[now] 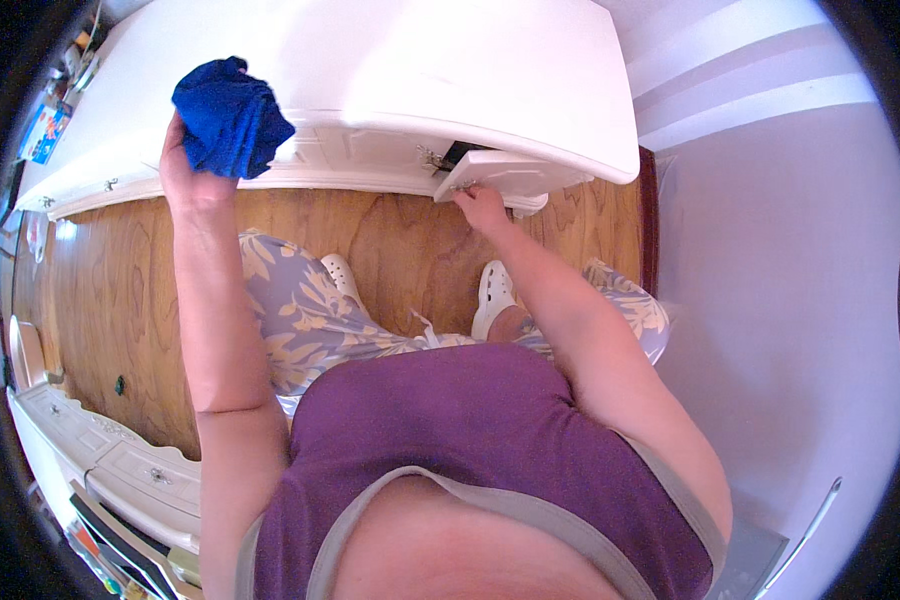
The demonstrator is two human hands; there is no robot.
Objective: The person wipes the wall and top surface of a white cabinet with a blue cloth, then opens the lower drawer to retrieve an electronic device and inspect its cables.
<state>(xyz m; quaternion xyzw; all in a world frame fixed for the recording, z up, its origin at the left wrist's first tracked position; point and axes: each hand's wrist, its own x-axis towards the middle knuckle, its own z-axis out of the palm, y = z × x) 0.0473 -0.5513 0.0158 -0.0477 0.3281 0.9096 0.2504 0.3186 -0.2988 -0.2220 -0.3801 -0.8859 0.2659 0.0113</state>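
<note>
A crumpled dark blue cloth [232,120] is held up in my left hand [199,176], in front of the white cabinet's edge; it hides most of my fingers. My right hand [484,208] grips the ornate metal handle [463,185] of a white cabinet door [506,172]. That door stands partly ajar, and a dark gap shows beside its top edge. Above it spreads the smooth white top [450,60] of the low cabinet. Another ornate handle [429,157] is on the neighbouring door.
Wooden flooring [390,232] lies under my white clogs [493,292]. A pale wall [780,262] rises at the right. A second white cabinet with drawers [142,472] stands at the lower left. A small dark object [120,385] lies on the floor. A colourful box [45,131] sits at the far left.
</note>
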